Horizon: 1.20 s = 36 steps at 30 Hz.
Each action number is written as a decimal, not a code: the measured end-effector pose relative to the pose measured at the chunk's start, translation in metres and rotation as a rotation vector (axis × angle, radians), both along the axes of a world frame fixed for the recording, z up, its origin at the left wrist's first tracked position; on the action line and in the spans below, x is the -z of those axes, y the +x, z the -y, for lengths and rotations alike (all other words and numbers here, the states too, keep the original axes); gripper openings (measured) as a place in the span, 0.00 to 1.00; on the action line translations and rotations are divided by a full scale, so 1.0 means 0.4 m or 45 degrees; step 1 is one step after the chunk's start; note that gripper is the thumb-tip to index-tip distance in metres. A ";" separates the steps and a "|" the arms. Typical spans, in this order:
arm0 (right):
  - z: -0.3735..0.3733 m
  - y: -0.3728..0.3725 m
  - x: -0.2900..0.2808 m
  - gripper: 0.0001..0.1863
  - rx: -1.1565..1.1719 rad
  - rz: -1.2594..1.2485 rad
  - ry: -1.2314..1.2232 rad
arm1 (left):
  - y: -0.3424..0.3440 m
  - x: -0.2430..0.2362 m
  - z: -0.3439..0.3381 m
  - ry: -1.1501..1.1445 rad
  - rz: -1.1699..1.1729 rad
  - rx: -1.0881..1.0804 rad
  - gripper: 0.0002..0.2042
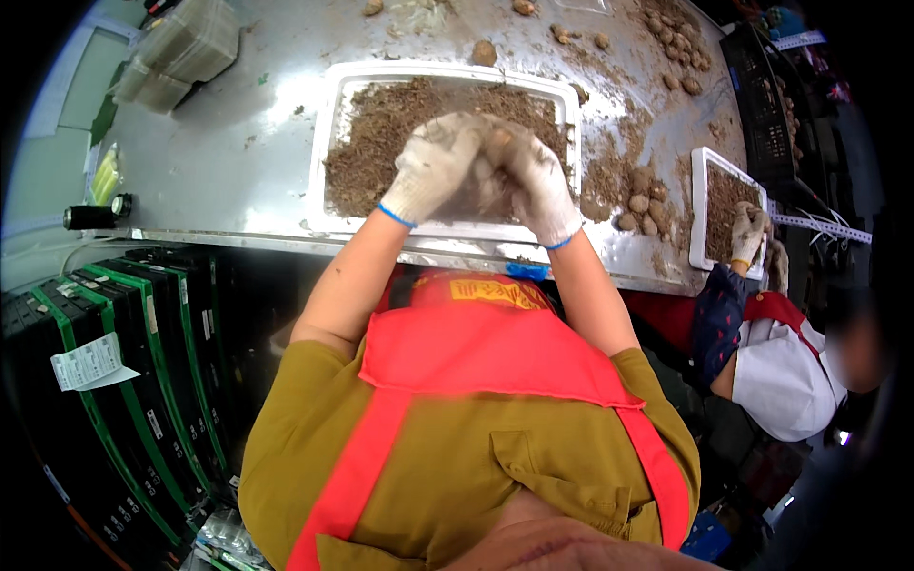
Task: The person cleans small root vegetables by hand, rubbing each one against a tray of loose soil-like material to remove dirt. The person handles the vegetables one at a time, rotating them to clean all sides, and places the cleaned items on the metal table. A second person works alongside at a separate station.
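Observation:
My left hand and my right hand, both in soiled white knit gloves with blue cuff edges, meet over a white tray. Their fingers curl inward around a small brown, roundish lump, which looks like the soil-covered tubers on the table. Motion blur and the gloves hide much of it. Loose brown, fibrous soil fills the tray below.
Several tubers lie right of the tray, with a larger pile at the far right. A co-worker's gloved hand works over a smaller white tray. Clear plastic boxes stand far left; black-and-green crates sit below left.

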State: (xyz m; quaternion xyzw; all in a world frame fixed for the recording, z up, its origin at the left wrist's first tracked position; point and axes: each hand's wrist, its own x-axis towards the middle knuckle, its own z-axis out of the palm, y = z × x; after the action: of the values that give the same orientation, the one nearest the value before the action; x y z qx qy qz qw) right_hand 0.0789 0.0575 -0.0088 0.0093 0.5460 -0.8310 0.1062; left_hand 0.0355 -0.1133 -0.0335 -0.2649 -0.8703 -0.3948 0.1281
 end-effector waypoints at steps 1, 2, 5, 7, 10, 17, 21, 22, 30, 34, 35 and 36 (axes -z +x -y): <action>-0.008 -0.005 0.005 0.28 -0.078 0.092 -0.382 | -0.014 0.018 0.004 -0.046 0.028 0.042 0.11; -0.012 0.000 0.014 0.32 -0.028 0.147 -0.417 | -0.020 0.038 0.008 -0.090 0.064 0.084 0.11; -0.013 0.005 -0.004 0.34 0.056 0.174 -0.507 | -0.004 0.035 0.017 0.536 0.807 -0.020 0.11; -0.023 0.003 0.003 0.36 0.026 0.141 -0.513 | 0.005 0.025 0.022 0.683 0.750 0.053 0.11; -0.022 0.007 -0.001 0.37 0.051 0.208 -0.606 | 0.009 -0.002 0.023 0.635 0.575 0.101 0.12; -0.018 0.029 -0.005 0.39 -0.002 0.318 -0.721 | 0.011 -0.025 0.027 0.422 0.186 0.183 0.08; -0.023 0.039 -0.004 0.36 -0.009 0.320 -0.718 | 0.017 -0.042 0.009 0.651 0.311 0.214 0.06; -0.030 0.038 0.011 0.35 0.017 0.307 -0.733 | 0.020 -0.055 0.002 0.758 0.378 0.239 0.05; -0.009 0.050 -0.016 0.30 0.199 0.329 -0.588 | 0.016 -0.086 -0.040 0.516 0.458 0.418 0.18; -0.005 0.049 -0.023 0.31 0.248 0.337 -0.371 | -0.010 -0.066 -0.040 0.320 0.643 0.535 0.19; -0.027 0.050 0.004 0.31 0.229 0.367 -0.234 | -0.012 -0.063 -0.040 0.298 0.681 0.535 0.18; -0.046 0.050 0.016 0.31 0.224 0.335 -0.126 | -0.012 -0.059 -0.041 0.393 0.745 0.538 0.18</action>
State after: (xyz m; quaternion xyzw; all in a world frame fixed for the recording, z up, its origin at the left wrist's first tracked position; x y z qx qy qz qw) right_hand 0.0990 0.0758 -0.0152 0.1605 0.4830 -0.8545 0.1039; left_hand 0.0309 -0.0969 -0.0099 -0.2923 -0.7267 -0.5976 -0.1712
